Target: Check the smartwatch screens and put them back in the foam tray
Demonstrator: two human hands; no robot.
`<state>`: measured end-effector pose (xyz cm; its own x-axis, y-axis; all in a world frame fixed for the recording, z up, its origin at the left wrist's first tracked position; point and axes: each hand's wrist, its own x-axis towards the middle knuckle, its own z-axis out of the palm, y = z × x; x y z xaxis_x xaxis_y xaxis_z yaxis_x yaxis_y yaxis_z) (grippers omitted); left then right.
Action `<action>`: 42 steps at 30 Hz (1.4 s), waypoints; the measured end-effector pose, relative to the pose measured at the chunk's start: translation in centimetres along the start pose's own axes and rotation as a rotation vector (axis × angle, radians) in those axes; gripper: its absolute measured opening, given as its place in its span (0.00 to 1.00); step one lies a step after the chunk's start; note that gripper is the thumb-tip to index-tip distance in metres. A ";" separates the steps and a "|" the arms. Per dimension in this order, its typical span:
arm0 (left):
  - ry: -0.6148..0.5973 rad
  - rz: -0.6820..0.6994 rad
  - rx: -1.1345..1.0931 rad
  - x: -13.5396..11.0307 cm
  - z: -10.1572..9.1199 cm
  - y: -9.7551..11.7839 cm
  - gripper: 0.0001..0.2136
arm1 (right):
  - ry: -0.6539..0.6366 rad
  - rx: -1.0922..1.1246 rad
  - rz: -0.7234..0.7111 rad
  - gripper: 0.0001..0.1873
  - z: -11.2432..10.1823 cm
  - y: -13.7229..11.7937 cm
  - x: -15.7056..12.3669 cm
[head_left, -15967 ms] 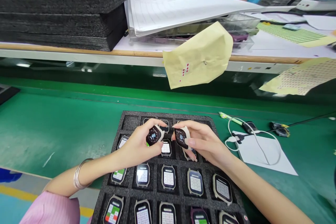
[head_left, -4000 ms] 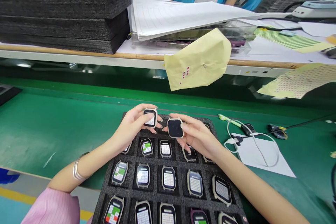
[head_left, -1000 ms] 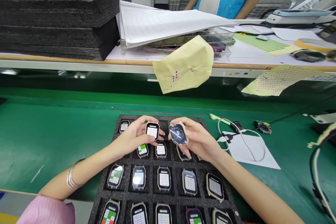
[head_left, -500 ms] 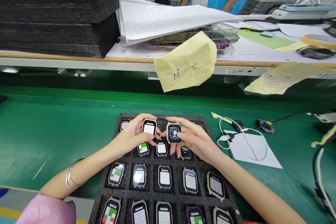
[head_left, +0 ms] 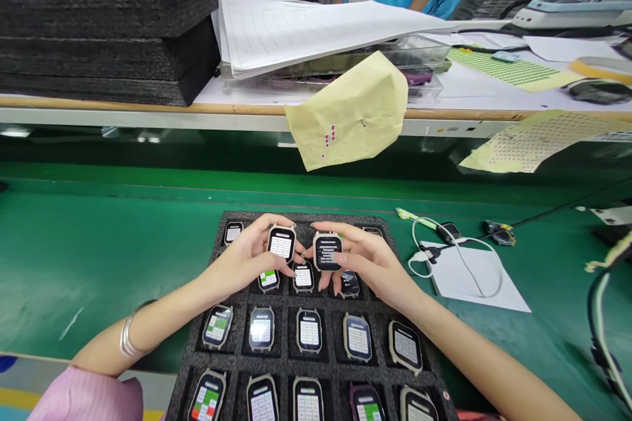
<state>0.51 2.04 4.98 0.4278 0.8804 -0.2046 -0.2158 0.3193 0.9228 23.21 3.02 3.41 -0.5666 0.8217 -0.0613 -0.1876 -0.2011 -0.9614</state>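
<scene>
Two forearms extend inward over a black foam compartment tray (head_left: 285, 342). The left hand (head_left: 249, 255) is clamped on a beige-framed, rounded-square watch case (head_left: 281, 243) showing a white grid; its thumb lies along the lower edge. The right hand (head_left: 368, 258) grips a beige-framed, rounded-square watch case with white text lines on black (head_left: 326, 247), thumb at the screen's lower right. Both held cases sit side by side, apart, between the palms, above the tray's upper rows, screens facing the camera.

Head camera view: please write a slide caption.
Left hand and right hand each hold a pale-cased square smartwatch above a black foam tray of watches.
</scene>
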 end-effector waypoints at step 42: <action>-0.031 0.123 -0.071 -0.8 0.5 -0.1 0.10 | 0.099 -0.153 -0.062 0.16 1.3 -1.2 -0.9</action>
<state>0.63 1.14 5.20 0.4212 0.9034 -0.0802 -0.3293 0.2347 0.9146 22.92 1.86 5.00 -0.4747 0.8799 -0.0192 -0.0912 -0.0709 -0.9933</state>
